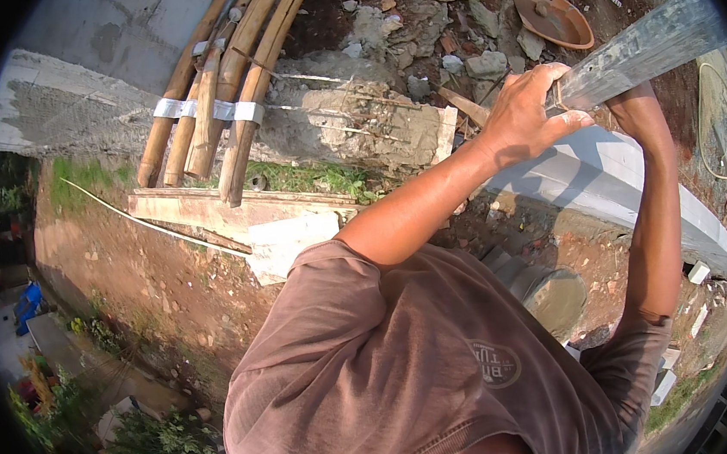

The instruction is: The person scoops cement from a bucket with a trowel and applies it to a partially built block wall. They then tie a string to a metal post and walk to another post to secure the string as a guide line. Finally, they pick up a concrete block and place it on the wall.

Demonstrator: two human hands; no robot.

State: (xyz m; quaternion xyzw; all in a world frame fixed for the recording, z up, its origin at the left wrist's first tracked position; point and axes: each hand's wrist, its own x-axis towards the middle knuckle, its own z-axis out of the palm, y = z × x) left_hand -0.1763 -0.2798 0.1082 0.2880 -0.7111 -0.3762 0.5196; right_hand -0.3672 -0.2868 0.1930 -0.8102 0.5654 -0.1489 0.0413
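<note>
A long grey bar (654, 41), smeared with what looks like dried mortar, slants up toward the upper right. My left hand (531, 113) grips its near end, with the thumb on the lower side and the fingers over the top. Further along, my right hand (640, 112) reaches up against the underside of the bar. The bar hides most of its fingers. Below my hands runs a pale grey low wall (609, 166) of smooth blocks, with the shadow of my arms across it.
Several wooden poles (233, 74), bound with white wrapping, stand at upper left beside a rough concrete ledge (363, 123). Rubble and an orange basin (551, 19) lie beyond. A round container of grey mortar (558, 301) stands near my right side. Planks (198, 211) lie on the left.
</note>
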